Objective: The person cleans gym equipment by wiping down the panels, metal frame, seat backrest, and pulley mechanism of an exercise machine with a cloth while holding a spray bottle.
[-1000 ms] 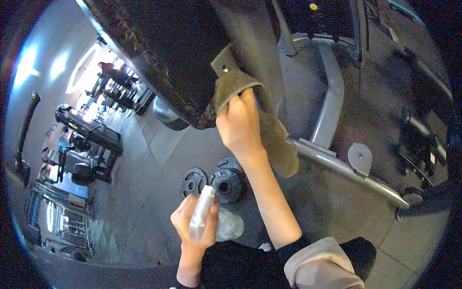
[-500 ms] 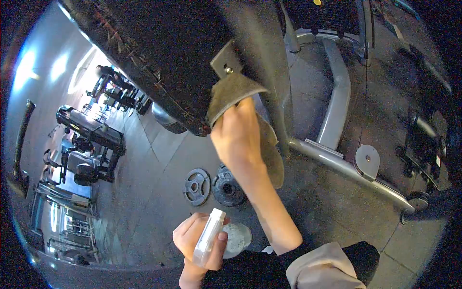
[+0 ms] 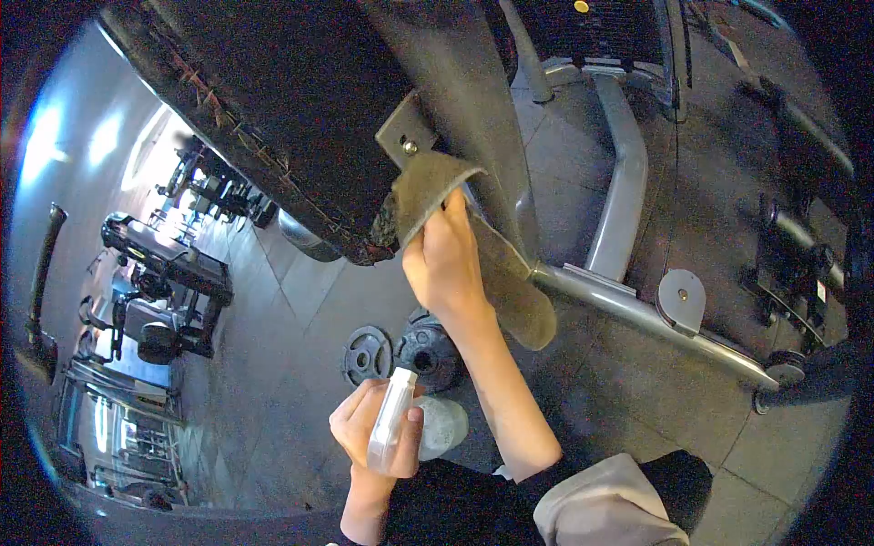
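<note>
My left hand (image 3: 369,428) is closed round a spray bottle, low in the view. The bottle's white spray head (image 3: 393,414) points away from me, and its cloudy, see-through body (image 3: 443,429) shows beside my fingers. Further up, my right hand (image 3: 444,264) grips a grey-brown cloth (image 3: 428,196) whose loose end hangs to the right of my wrist. The cloth lies against the grey metal frame (image 3: 455,82), just below a small bracket with a bolt (image 3: 409,146). Part of my right fingers is hidden under the cloth.
A large black pad (image 3: 273,91) with frayed, stitched edges fills the upper left. Two weight plates (image 3: 367,355) lie on the tiled floor. A silver machine base (image 3: 628,309) runs along the right. More gym machines (image 3: 164,259) stand at the left.
The cloth's hanging end has swung to the right and down. My right hand has shifted slightly down the frame, still holding the cloth. My left hand keeps the bottle, slightly higher in view.
</note>
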Demonstrator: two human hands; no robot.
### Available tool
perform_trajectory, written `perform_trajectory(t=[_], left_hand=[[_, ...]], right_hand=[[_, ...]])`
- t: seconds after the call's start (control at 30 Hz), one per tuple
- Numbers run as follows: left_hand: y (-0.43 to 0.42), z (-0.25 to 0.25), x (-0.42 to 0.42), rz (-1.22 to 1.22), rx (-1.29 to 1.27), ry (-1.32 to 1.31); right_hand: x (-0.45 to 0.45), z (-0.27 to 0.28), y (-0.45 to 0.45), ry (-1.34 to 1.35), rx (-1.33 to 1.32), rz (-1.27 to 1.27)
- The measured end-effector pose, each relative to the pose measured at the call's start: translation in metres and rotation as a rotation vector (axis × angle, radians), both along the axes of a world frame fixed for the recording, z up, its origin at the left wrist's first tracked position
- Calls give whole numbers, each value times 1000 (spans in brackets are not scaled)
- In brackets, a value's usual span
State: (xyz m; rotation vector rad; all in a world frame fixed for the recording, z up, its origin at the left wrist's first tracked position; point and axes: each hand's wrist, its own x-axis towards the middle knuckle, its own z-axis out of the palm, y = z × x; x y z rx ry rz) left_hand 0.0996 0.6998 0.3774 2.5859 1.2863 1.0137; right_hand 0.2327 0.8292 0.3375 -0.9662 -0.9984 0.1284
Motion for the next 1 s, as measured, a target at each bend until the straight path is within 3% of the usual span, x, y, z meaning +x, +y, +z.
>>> perform_trajectory(t=[0.53, 0.87, 1.0], left_hand=[[15, -18, -16, 9, 56, -26], [4, -5, -20, -13, 25, -16], [3, -5, -24, -1, 49, 20]], right_hand=[[-13, 11, -5, -28, -69, -20], [6, 58, -5, -106, -149, -54], [-7, 38, 3, -80, -96, -165]])
